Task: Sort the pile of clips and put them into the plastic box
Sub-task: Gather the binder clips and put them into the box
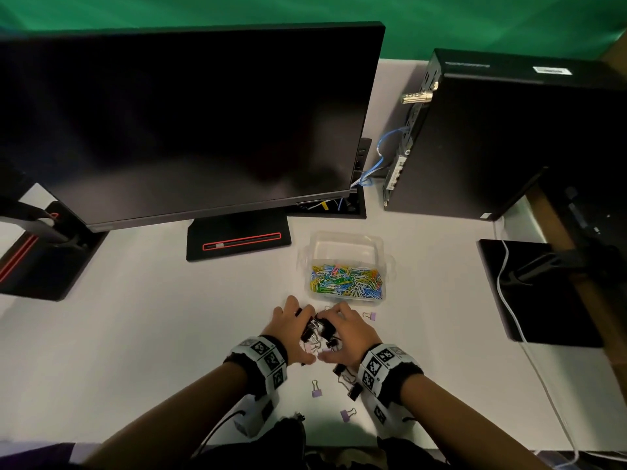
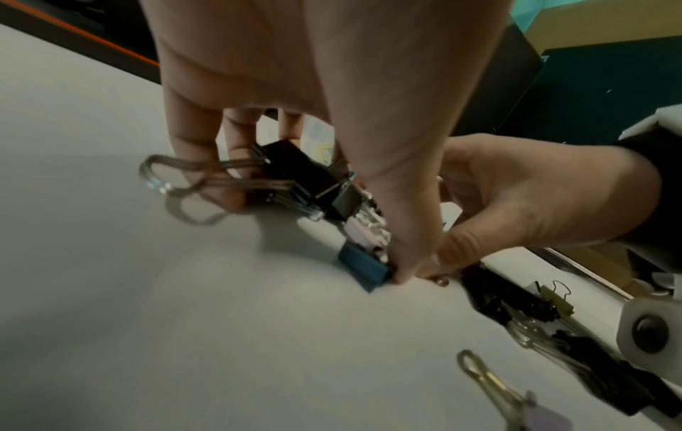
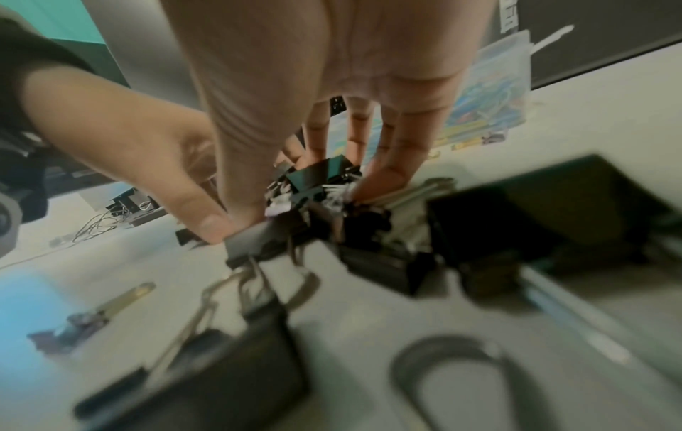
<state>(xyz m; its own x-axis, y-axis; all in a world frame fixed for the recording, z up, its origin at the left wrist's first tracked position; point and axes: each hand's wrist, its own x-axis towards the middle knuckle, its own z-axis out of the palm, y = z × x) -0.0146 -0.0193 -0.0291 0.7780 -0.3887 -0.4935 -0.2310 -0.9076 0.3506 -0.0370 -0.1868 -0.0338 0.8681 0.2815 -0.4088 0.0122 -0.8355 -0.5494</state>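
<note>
A pile of black binder clips lies on the white desk just in front of the clear plastic box. My left hand and right hand cup the pile from both sides, fingers curled over the clips and thumbs nearly meeting at the near side. In the left wrist view my fingers wrap a black clip, and a blue clip sits by the thumb. The right wrist view shows my fingers on the clips. The box's near compartment holds coloured paper clips; its far compartment looks empty.
Small purple binder clips lie scattered around my hands, with more black clips under my right wrist. A monitor stand sits behind left of the box, a black computer case stands at the right, and a white cable trails down.
</note>
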